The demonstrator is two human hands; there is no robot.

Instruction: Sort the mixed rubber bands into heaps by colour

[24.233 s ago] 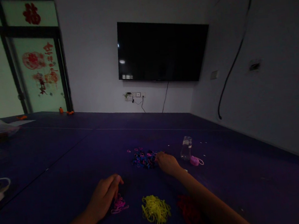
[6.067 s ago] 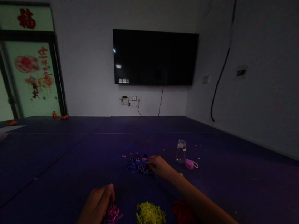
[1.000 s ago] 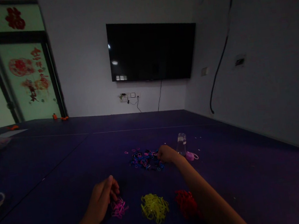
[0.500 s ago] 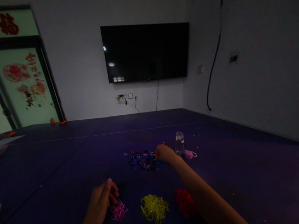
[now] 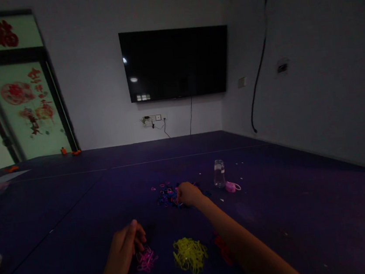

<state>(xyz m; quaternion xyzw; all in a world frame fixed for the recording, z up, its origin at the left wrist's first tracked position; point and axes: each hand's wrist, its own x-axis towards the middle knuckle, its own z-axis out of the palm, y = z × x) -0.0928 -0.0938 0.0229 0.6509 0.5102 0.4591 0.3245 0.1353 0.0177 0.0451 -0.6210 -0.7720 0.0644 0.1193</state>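
- Lying nearest the right hand [image 5: 188,193], the mixed pile [image 5: 167,196] is spreading along a nine-to-three o'clock axis; the hand is covering its middle and right part, with the forearm slanting in from about five o'clock.
- From the left hand [image 5: 125,242], that pile is sitting well apart, between one and two o'clock.
- The right fingers are curling downward among the bands; whether they are gripping one, I cannot tell.
- The left hand is hovering or resting half-curled, its thumb lying close to the forefinger; I cannot tell whether it is holding a band.
- Just beside it, at four to five o'clock, the pink pile [image 5: 146,260] is forming a loose, glossy tangle of thin loops.
- At six o'clock from the right hand, the yellow pile [image 5: 190,255] is making a denser, rounded heap; at five, the red pile [image 5: 223,249] is partly hiding behind the forearm.
- At two to three o'clock, the clear bottle [image 5: 219,176] is standing upright, its smooth pink cap [image 5: 231,187] lying close by with a ring-shaped loop.
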